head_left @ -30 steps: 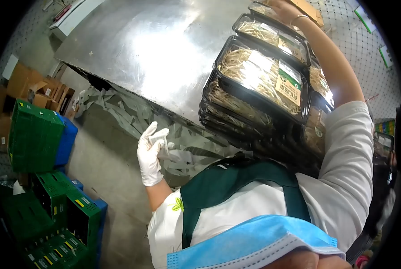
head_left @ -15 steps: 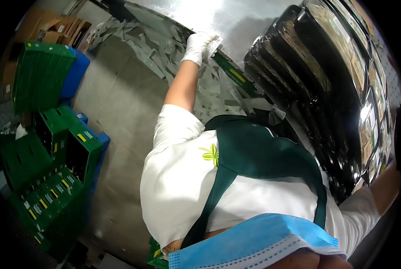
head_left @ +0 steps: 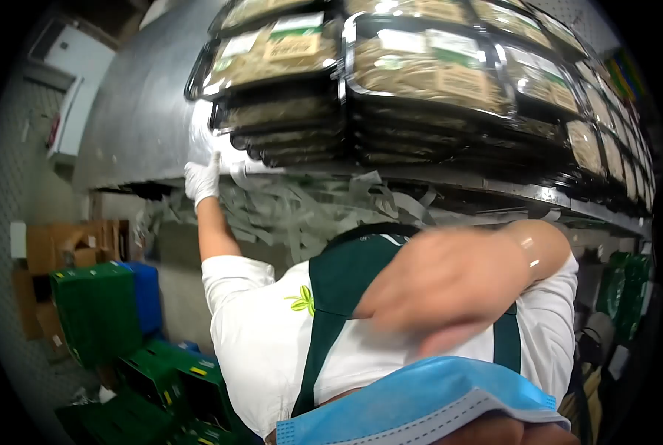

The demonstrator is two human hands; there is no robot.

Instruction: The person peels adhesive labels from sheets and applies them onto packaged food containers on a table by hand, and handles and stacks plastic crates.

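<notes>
My left hand (head_left: 202,180), in a white glove, is at the front edge of the metal table (head_left: 142,111). Its fingers are curled and the thumb points up; whatever they hold is hidden. Bare and smeared by motion, my right hand (head_left: 439,285) is in front of the dark green apron (head_left: 346,271), with its fingers unclear. Ahead, black trays of food (head_left: 420,70) under clear film stand stacked on the table, with paper labels on top. The nearest stack (head_left: 279,55) to my left hand is just right of it.
Pale, tangled strips (head_left: 294,204) hang along the table's front edge. Green crates (head_left: 94,311), a blue crate (head_left: 144,297) and cardboard boxes (head_left: 68,248) are on the left. More green crates (head_left: 622,289) stand at the right.
The view has turned toward the table and the tray stacks. My right hand has come from the far right to my chest. The white slip seen at my left hand is no longer visible.
</notes>
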